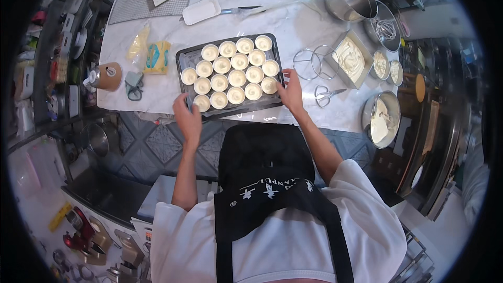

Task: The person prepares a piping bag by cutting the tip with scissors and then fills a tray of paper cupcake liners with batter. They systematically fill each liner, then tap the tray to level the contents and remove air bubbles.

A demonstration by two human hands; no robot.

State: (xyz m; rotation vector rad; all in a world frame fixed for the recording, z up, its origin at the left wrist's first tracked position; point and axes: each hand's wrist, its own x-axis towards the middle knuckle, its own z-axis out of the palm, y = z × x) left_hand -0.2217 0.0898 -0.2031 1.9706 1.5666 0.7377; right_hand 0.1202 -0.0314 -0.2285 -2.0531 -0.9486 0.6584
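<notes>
A dark rectangular baking tray [188, 57] lies slightly skewed near the front edge of the marble-patterned table. Rows of small white cups [237, 78] stand in it, each filled with pale, swirled batter or cream. At the tray's near left corner, my left hand [188, 121] grips the rim, its thumb beside a front cup. My right hand [291, 93] holds the right rim, thumb on the inner side close to the end cup. The fingers under and outside the rim are partly hidden.
Right of the tray are scissors [327, 95], a wire ring stand [314, 63], a square tin of pale batter [351, 61] and a metal bowl with a scraper [381, 124]. To the left lie a yellow packet [157, 58] and a piping bag [139, 45]. A knife [239, 10] lies behind.
</notes>
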